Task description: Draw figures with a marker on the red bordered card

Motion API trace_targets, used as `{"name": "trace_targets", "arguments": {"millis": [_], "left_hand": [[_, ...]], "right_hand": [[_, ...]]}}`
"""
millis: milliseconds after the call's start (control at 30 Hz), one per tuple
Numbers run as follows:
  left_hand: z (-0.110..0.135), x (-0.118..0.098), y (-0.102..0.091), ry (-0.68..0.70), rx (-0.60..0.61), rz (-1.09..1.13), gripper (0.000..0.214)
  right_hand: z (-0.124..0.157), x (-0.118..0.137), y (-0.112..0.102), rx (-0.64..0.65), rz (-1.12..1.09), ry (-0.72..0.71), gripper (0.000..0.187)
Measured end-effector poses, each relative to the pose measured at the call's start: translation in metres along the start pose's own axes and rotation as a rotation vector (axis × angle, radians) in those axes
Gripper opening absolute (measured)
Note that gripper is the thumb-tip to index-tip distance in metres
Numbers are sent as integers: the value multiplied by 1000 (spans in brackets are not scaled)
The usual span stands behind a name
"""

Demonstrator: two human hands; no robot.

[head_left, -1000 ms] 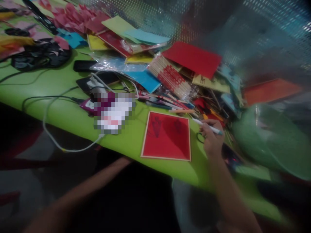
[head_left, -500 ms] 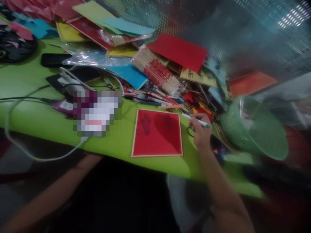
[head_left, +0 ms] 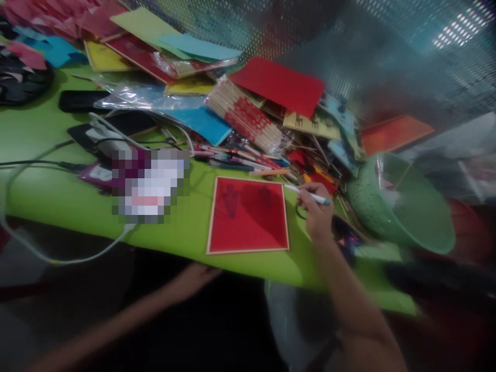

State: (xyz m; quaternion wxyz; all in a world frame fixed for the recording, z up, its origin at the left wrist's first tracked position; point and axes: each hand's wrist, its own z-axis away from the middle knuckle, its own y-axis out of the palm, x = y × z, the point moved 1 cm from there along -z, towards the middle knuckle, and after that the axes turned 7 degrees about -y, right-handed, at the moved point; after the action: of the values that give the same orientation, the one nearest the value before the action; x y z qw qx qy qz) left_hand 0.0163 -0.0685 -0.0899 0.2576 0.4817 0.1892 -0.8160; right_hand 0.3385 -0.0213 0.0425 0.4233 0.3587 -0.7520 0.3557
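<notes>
A red card (head_left: 248, 217) with a pale border and two dark drawn figures lies flat on the green table (head_left: 58, 199) near its front edge. My right hand (head_left: 318, 214) rests just right of the card, closed on a white pen (head_left: 308, 195) with a teal end, its tip at the card's upper right edge. My left hand (head_left: 194, 279) hangs below the table's front edge in the dark, fingers loosely spread, holding nothing that I can see.
Coloured paper sheets and cards (head_left: 277, 85) are piled along the back with a wrapped bundle of sticks (head_left: 248, 121) and loose pens (head_left: 240, 157). A green plastic basket (head_left: 403, 209) stands at the right. Cables (head_left: 23, 165) and dark phones (head_left: 81, 101) lie at the left.
The view has shifted right. My left hand has come forward under the table edge. My right hand stays beside the card with the pen.
</notes>
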Motion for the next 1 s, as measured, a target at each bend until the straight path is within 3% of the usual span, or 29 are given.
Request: {"name": "trace_targets", "arguments": {"millis": [200,267,367,467,567,667,800,900,1000], "left_hand": [[16,-29,41,-13,386,127,39],[18,-37,52,-25,465,168,42],[16,-43,63,-30,514,220,46],[2,-43,68,2,481,259,51],[-22,-39,62,62,324,258,57],[-37,-31,49,117,205,194,48],[-20,-23,29,193,150,11,49],[12,-40,15,317,285,-332,56],[42,-81,-7,434,477,-341,36]], "right_hand": [[2,-3,0,23,1,24,22],[2,-3,0,12,2,30,21],[1,-4,-1,-1,11,39,21],[0,-5,0,-5,11,35,22],[-1,-6,0,-12,27,22,23],[-1,-5,0,-20,56,15,22],[-1,-4,-2,-26,61,13,21],[0,-6,-2,-15,44,11,21],[1,-8,-2,-12,52,6,21]]}}
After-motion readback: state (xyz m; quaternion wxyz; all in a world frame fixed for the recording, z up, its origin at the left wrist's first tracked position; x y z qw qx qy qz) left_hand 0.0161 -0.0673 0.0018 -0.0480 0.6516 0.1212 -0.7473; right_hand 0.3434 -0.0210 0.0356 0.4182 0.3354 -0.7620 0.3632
